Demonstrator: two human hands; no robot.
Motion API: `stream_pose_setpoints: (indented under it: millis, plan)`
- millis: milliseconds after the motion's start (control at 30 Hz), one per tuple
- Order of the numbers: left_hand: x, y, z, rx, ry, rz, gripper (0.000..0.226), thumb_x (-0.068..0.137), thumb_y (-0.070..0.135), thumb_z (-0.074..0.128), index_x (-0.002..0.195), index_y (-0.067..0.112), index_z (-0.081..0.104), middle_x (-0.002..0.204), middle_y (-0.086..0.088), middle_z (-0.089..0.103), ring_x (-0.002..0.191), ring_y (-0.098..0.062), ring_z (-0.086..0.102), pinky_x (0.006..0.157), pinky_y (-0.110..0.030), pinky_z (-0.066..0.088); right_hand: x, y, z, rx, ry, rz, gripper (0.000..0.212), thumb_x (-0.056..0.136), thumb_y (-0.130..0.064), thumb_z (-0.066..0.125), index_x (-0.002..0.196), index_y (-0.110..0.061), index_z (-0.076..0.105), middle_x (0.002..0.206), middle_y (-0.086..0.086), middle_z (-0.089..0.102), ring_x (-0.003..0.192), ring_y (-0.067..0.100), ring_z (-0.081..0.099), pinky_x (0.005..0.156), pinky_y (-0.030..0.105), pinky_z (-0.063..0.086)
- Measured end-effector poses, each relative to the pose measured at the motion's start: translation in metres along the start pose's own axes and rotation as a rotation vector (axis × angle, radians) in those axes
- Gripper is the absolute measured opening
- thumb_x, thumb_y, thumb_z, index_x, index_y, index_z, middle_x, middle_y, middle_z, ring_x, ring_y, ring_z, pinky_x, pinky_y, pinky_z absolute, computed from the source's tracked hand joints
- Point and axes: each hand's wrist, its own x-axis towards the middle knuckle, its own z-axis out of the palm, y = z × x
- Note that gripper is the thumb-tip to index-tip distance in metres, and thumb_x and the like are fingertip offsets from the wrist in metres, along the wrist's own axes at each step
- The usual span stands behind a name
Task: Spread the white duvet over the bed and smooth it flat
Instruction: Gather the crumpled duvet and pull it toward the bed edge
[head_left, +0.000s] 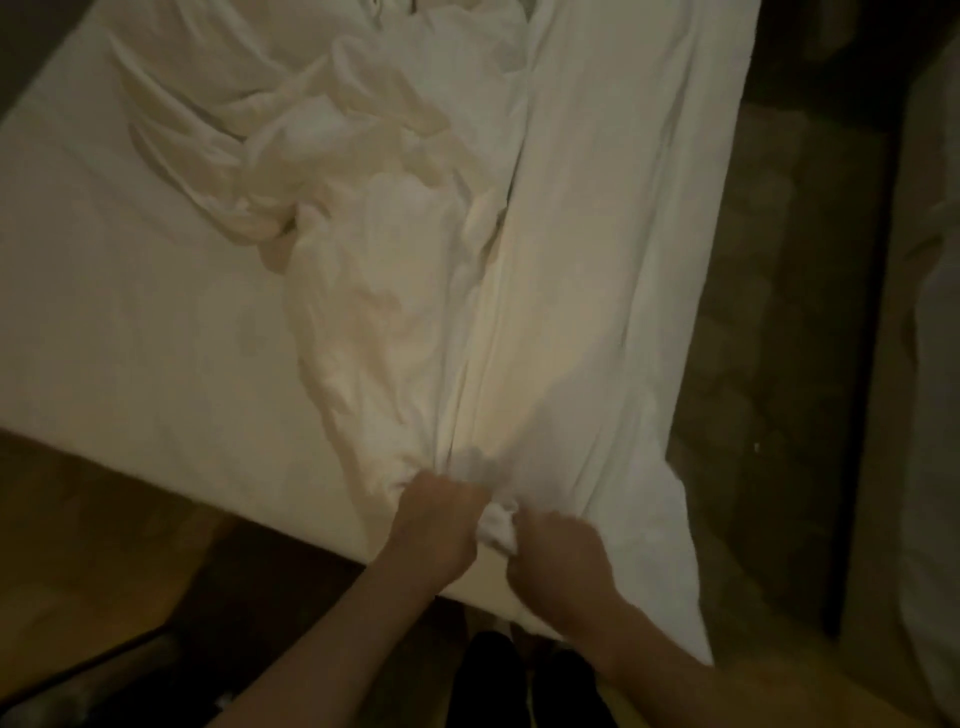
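The white duvet (415, 270) lies bunched and creased along the middle and right side of the bed (130, 312), whose left half shows a bare sheet. At the foot edge my left hand (441, 525) grips a gathered fold of the duvet. My right hand (558, 553) grips the same bunched edge just to its right. A small wad of fabric shows between the two fists. The duvet's right part hangs over the bed's right corner.
Wooden floor (93, 545) runs along the foot of the bed. A dark patterned rug (769, 322) lies on the right, with another pale fabric edge (935, 364) at the far right. My dark shoes (519, 686) stand at the bed's foot.
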Motion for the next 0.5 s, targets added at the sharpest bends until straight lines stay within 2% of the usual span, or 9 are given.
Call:
stream_pose_setpoints:
  millis: [67, 100, 133, 200, 267, 333, 400, 433, 500]
  plan:
    - [-0.024, 0.005, 0.030, 0.030, -0.214, -0.032, 0.024, 0.089, 0.016, 0.059, 0.111, 0.021, 0.065, 0.111, -0.003, 0.067, 0.105, -0.024, 0.062, 0.093, -0.031, 0.040, -0.022, -0.006, 0.032, -0.010, -0.179, 0.037, 0.028, 0.081, -0.019, 0.066, 0.109, -0.016, 0.069, 0.101, 0.002, 0.072, 0.092, 0.017, 0.069, 0.076, 0.024, 0.048]
    - [-0.032, 0.006, 0.038, 0.021, -0.193, -0.046, 0.022, 0.085, 0.017, 0.063, 0.107, 0.019, 0.066, 0.107, -0.004, 0.068, 0.100, -0.024, 0.063, 0.091, -0.032, 0.042, -0.027, -0.005, 0.036, 0.040, -0.173, 0.062, 0.030, 0.069, -0.027, 0.080, 0.097, -0.018, 0.073, 0.089, -0.002, 0.073, 0.081, 0.009, 0.069, 0.070, 0.018, 0.047]
    - [-0.039, 0.005, 0.044, -0.002, -0.103, -0.063, 0.022, 0.075, 0.015, 0.071, 0.096, 0.018, 0.068, 0.097, -0.004, 0.069, 0.089, -0.024, 0.065, 0.084, -0.033, 0.045, -0.031, -0.005, 0.037, 0.134, -0.126, 0.005, 0.035, 0.053, -0.033, 0.089, 0.083, -0.024, 0.073, 0.075, -0.008, 0.070, 0.067, 0.003, 0.067, 0.059, 0.012, 0.044]
    - [-0.049, 0.004, 0.058, -0.184, 0.170, -0.168, 0.034, 0.056, 0.009, 0.073, 0.088, 0.020, 0.066, 0.088, -0.004, 0.066, 0.080, -0.023, 0.064, 0.076, -0.035, 0.050, -0.035, 0.000, 0.036, 0.162, -0.015, 0.071, 0.026, 0.071, -0.031, 0.077, 0.095, -0.028, 0.066, 0.082, -0.007, 0.069, 0.074, 0.009, 0.067, 0.062, 0.016, 0.043]
    - [-0.055, 0.015, 0.068, -0.399, 0.418, -0.344, 0.051, 0.065, 0.006, 0.069, 0.113, 0.018, 0.062, 0.117, -0.007, 0.059, 0.110, -0.027, 0.056, 0.095, -0.040, 0.045, -0.043, 0.003, 0.035, 0.259, -0.023, 0.013, 0.030, 0.088, -0.024, 0.056, 0.118, -0.025, 0.059, 0.104, -0.002, 0.068, 0.094, 0.019, 0.065, 0.075, 0.027, 0.047]
    - [-0.062, 0.036, 0.063, -0.590, 0.654, -0.614, 0.070, 0.074, 0.014, 0.073, 0.138, 0.016, 0.045, 0.143, -0.009, 0.042, 0.134, -0.026, 0.037, 0.112, -0.040, 0.032, -0.054, 0.009, 0.039, 0.345, 0.094, -0.028, 0.039, 0.088, -0.026, 0.056, 0.127, -0.025, 0.057, 0.112, -0.004, 0.067, 0.101, 0.018, 0.063, 0.080, 0.027, 0.046]
    - [-0.064, 0.063, 0.060, -1.028, 0.825, -1.004, 0.084, 0.075, 0.021, 0.078, 0.145, 0.017, 0.032, 0.144, -0.009, 0.036, 0.132, -0.026, 0.036, 0.112, -0.043, 0.034, -0.067, 0.017, 0.041, 0.429, 0.175, -0.004, 0.028, 0.087, -0.035, 0.059, 0.115, -0.030, 0.062, 0.104, -0.010, 0.067, 0.093, 0.011, 0.061, 0.077, 0.025, 0.047]
    - [-0.063, 0.075, 0.056, -1.397, 0.843, -1.199, 0.081, 0.078, 0.028, 0.077, 0.145, 0.019, 0.033, 0.137, -0.007, 0.041, 0.124, -0.026, 0.042, 0.106, -0.043, 0.039, -0.076, 0.022, 0.042, 0.487, 0.179, 0.027, 0.020, 0.087, -0.041, 0.057, 0.105, -0.032, 0.064, 0.095, -0.014, 0.066, 0.086, 0.006, 0.060, 0.074, 0.027, 0.049]
    - [-0.060, 0.096, 0.056, -2.272, 0.582, -1.263, 0.068, 0.081, 0.053, 0.068, 0.137, 0.019, 0.049, 0.117, -0.004, 0.056, 0.107, -0.024, 0.055, 0.095, -0.041, 0.045, -0.090, 0.037, 0.044, 0.632, 0.228, 0.035, 0.029, 0.092, -0.050, 0.048, 0.089, -0.029, 0.067, 0.085, -0.017, 0.066, 0.082, 0.002, 0.059, 0.074, 0.030, 0.050]
